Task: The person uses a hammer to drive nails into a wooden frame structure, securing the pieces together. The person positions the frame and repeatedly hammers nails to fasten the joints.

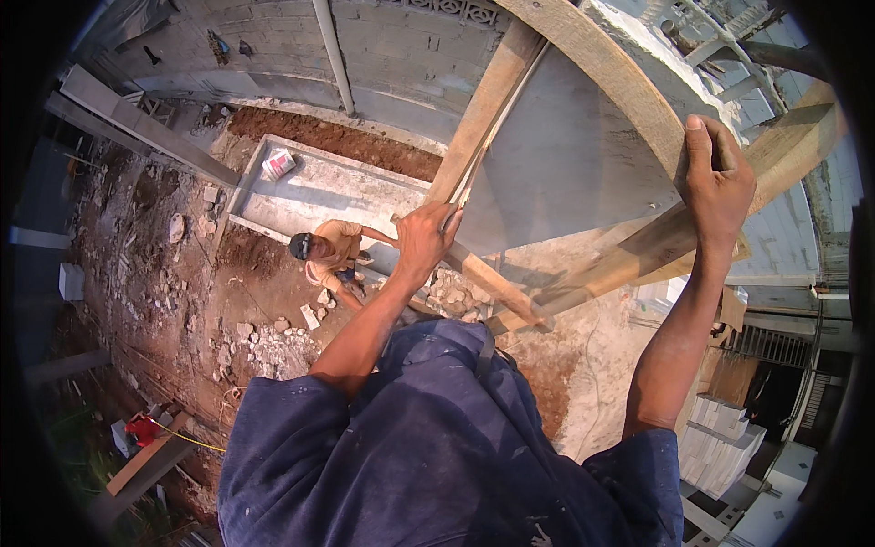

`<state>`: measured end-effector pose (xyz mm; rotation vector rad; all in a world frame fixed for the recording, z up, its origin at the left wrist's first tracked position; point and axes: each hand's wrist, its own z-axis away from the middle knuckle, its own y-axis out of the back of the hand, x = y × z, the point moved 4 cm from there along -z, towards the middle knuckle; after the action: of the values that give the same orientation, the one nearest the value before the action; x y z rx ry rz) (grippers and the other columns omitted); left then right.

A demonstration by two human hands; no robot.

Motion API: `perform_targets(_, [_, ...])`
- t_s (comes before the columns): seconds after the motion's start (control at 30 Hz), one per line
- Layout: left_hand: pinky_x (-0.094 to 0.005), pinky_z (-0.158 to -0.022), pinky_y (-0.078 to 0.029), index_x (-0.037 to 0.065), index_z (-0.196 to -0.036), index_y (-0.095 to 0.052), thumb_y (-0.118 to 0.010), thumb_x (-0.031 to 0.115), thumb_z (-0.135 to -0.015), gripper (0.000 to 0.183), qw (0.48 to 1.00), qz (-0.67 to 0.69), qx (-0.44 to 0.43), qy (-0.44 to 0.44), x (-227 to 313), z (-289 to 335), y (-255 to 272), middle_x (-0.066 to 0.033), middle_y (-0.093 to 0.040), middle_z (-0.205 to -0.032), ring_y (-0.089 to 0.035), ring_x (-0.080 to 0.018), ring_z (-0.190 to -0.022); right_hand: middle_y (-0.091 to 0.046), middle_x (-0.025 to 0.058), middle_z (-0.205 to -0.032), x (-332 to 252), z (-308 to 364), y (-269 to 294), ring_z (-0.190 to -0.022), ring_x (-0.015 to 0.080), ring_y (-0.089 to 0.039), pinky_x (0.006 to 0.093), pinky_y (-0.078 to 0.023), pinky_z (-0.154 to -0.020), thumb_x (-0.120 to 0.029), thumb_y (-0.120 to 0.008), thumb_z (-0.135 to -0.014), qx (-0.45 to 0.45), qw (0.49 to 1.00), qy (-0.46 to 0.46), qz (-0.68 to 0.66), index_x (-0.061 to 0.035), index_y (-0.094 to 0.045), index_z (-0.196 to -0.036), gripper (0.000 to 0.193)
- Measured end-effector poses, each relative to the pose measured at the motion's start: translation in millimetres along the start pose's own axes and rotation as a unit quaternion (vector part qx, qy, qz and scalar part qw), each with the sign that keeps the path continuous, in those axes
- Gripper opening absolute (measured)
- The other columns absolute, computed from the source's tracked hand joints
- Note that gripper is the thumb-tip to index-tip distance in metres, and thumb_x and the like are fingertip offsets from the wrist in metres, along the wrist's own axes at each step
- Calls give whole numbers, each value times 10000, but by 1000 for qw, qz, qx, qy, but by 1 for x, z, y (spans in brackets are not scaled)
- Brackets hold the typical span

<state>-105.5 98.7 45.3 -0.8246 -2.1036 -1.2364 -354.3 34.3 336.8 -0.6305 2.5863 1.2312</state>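
My left hand (427, 239) is closed around the lower part of a wooden post (488, 114) that leans up toward the top of the view. Raised on the right, my right hand (717, 187) grips the edge of a long wooden plank (620, 68), its fingers curled and partly hidden. The plank runs from the top of the post down to this hand and looks bent by the lens. Behind the right wrist crosses a thick timber beam (784, 159). A grey wall panel (565, 155) fills the space between post and plank.
Far below, a person in a yellow shirt and dark cap (337, 244) stands beside rubble (456, 296). A white bucket (278, 164) lies in a shallow concrete basin (365, 187). Pale blocks (720, 447) are stacked lower right. A red object (143, 428) with a yellow line sits lower left.
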Motion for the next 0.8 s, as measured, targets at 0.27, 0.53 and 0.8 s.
perform_targets(0.27, [-426,-721,-532,34,-1003,-720,-690,216,-872,227,977,-46,38,204,-118,95,58,-167,-695,-915,-676,-350,-836,-732,88,-984,3,1,-7,-923,218,-671,363,-495,-857,-722,-589,-841,-59,965,-13,255,-132,-729,-1134,674])
perform_targets(0.53, [-498,-818,-523,95,-1014,-740,-653,270,-827,271,850,-160,-136,484,-246,258,52,-239,-696,-964,-670,-416,-933,-714,59,-1157,63,-11,-13,-1132,198,-638,333,-454,-998,-649,-546,-916,-97,990,69,79,-143,-692,-1233,615])
perform_targets(0.8, [-425,-823,-499,37,-1006,-706,-720,211,-856,230,972,-3,78,221,-119,164,24,-186,-660,-1013,-640,-352,-938,-480,31,-472,-4,-5,-12,-379,73,-362,261,-315,-334,-733,-571,-848,-19,972,168,163,-110,-577,-653,653])
